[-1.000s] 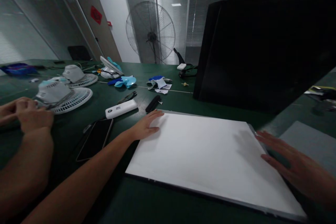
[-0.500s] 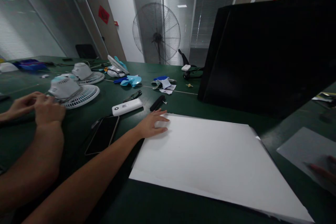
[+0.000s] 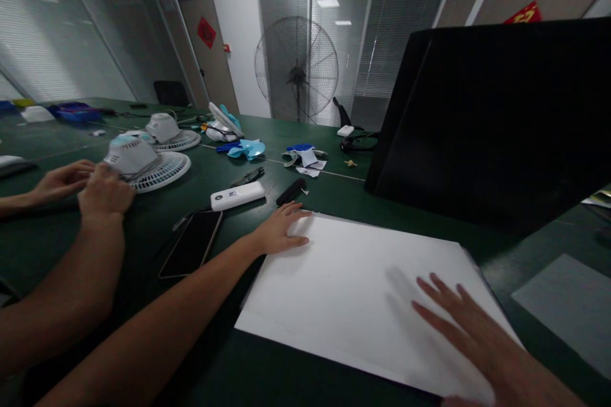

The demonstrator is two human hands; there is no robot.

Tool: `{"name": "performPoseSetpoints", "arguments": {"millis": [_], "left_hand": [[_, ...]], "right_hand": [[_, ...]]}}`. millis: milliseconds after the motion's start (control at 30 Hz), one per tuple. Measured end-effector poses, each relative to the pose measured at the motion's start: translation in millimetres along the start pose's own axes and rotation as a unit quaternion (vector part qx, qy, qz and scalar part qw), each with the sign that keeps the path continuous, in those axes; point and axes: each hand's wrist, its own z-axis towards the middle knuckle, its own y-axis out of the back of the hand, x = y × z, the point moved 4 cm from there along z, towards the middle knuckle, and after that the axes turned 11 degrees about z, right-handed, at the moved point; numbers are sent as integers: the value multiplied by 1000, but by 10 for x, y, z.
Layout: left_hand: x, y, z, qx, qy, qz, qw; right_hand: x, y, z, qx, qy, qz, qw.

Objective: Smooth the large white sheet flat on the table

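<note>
A large white sheet [image 3: 353, 280] lies flat on the dark green table [image 3: 229, 356] in front of me. My left hand [image 3: 279, 232] rests flat on the sheet's far left corner, fingers spread, holding nothing. My right hand [image 3: 470, 327] lies open with spread fingers over the sheet's near right part and looks blurred. A big black board [image 3: 496, 121] stands tilted just behind the sheet.
Another person's two hands [image 3: 102, 187] are at the left by a white fan part [image 3: 143, 162]. A black phone [image 3: 192, 243], a white power bank [image 3: 237, 195], a black marker [image 3: 291, 191], blue fan blades [image 3: 247, 149] and a grey sheet [image 3: 566, 308] lie around. A standing fan [image 3: 296, 70] is behind.
My right hand left the sheet's right edge, went out to the grey sheet at the right, then came back onto the white sheet's near right part. My left hand stayed put.
</note>
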Motion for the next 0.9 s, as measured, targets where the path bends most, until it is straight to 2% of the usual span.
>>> {"name": "performPoseSetpoints", "arguments": {"millis": [100, 167, 333, 500, 733, 900], "left_hand": [[15, -8, 2, -12, 0, -4, 1000], [28, -16, 5, -17, 0, -9, 1000], [66, -29, 20, -40, -2, -20, 999], [104, -29, 47, -52, 5, -32, 998], [116, -4, 64, -85, 48, -36, 995], [119, -12, 62, -86, 59, -30, 994]], "right_hand": [[625, -73, 305, 23, 135, -26, 990], [794, -106, 398, 13, 181, -44, 982], [772, -180, 421, -7, 179, -76, 981], [798, -178, 414, -19, 210, -129, 969], [830, -160, 429, -11, 219, -117, 969], [865, -125, 416, -18, 213, -134, 968]]}}
